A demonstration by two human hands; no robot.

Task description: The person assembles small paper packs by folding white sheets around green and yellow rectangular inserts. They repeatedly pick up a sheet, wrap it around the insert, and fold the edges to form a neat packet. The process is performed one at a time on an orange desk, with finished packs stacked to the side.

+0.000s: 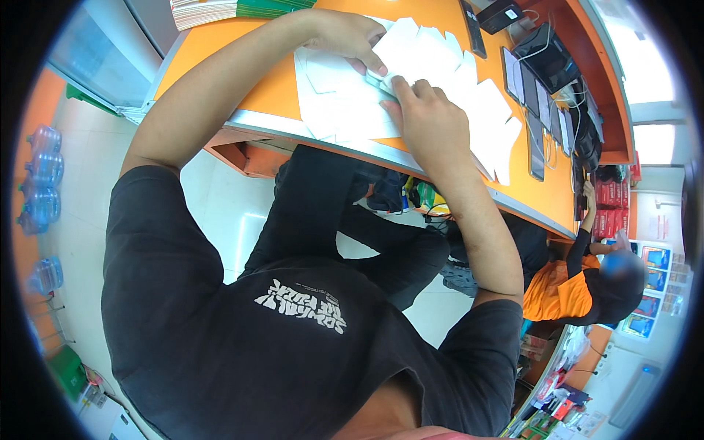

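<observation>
White paper sheets [422, 51] with angular, cut-looking edges overlap on an orange table [191, 73]. Over them my two hands meet at a small white piece [383, 81], whose kind I cannot make out. My left hand [345, 35] comes in from the far left side, its thumb and forefinger closed at the piece; its other fingers are partly hidden. From the near right, my right hand [434, 121] pinches the same piece between thumb and forefinger, the other fingers curled.
Several phones [535, 147] with cables lie along the table's right side, near a black device [548, 59]. A dark bar-shaped object [474, 28] and a stack of green-and-white booklets [249, 9] sit farther back. At right is another person [561, 293] in an orange vest.
</observation>
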